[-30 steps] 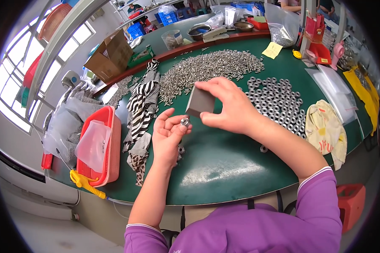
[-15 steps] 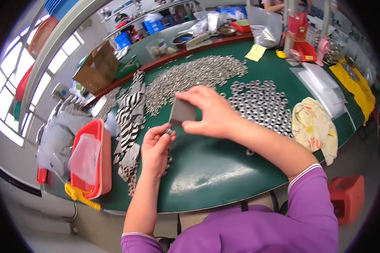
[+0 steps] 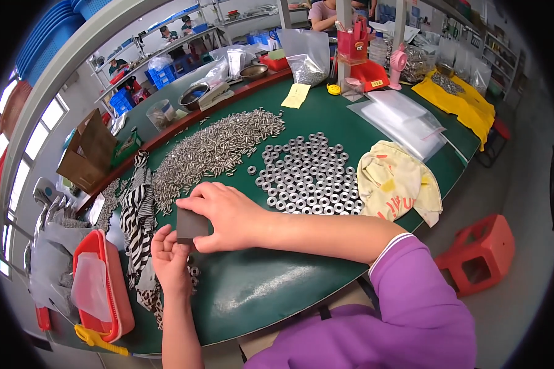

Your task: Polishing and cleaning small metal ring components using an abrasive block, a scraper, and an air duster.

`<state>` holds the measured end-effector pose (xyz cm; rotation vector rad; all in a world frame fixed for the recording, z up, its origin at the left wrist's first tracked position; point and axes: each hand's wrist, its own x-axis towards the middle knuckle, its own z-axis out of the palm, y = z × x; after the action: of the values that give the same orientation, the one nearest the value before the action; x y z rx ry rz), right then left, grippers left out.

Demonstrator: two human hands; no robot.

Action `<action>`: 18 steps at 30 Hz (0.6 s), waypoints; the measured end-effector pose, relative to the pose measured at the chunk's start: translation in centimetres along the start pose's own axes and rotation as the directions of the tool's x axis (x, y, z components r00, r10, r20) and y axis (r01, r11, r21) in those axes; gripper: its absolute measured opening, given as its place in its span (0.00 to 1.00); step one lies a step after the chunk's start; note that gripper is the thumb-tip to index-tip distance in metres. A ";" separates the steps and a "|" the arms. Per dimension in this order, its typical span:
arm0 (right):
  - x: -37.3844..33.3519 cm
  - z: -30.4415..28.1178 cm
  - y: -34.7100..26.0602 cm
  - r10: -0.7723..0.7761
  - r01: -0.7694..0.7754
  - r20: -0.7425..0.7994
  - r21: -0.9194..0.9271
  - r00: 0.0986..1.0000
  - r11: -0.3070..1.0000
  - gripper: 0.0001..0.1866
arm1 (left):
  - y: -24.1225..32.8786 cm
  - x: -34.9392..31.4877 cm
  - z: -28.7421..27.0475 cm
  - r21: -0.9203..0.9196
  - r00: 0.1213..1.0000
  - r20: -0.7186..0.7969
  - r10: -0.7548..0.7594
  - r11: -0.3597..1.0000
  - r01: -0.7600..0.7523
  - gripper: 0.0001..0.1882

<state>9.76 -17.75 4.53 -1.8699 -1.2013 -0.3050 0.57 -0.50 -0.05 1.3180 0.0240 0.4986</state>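
Observation:
My right hand (image 3: 231, 215) grips a dark grey rectangular block (image 3: 191, 226) between thumb and fingers. Its lower edge meets the fingertips of my left hand (image 3: 171, 261), which is closed in a pinch. A small metal ring was visible in that pinch earlier; now the block and fingers mostly hide it. Beyond the right forearm, many silver metal rings (image 3: 311, 169) are spread on the green table (image 3: 277, 295). A large heap of small metal pins (image 3: 215, 147) lies farther off to the left. A few more rings (image 3: 194, 273) show beside the left wrist.
Striped cloth (image 3: 138, 212) and a red basket (image 3: 114, 295) with a yellow-handled tool (image 3: 95, 337) are at left. A cream cloth (image 3: 394, 178), plastic bags (image 3: 406, 126) and a pink fan (image 3: 397, 61) are at right. A red stool (image 3: 480, 252) stands on the floor.
The view has swung right, so the table appears shifted left. The block now sits lower against my left fingers, covering most of the ring seen there before.

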 end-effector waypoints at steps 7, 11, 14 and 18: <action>0.2 0.5 -0.8 -0.054 0.054 0.030 0.006 0.998 0.999 0.33 | 0.6 -0.6 -0.9 0.053 1.000 0.001 0.027 0.998 -0.027 0.26; 0.8 -1.2 2.8 0.132 -0.135 -0.098 -0.027 0.986 0.990 0.31 | 0.6 -0.3 0.4 -0.060 0.996 0.082 -0.024 0.998 0.028 0.23; 1.1 -1.6 1.8 0.159 -0.159 -0.057 0.006 0.986 0.987 0.32 | 0.5 -0.1 -0.1 -0.073 0.995 0.052 -0.089 0.993 0.093 0.14; 1.0 -0.9 1.5 0.126 -0.126 -0.020 -0.024 0.992 0.992 0.32 | 0.4 -0.3 -0.3 -0.102 0.995 0.045 -0.085 0.991 0.089 0.10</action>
<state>11.67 -18.06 4.87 -1.9508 -1.0661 -0.2678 0.10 -0.26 0.13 1.2195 0.0217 0.3938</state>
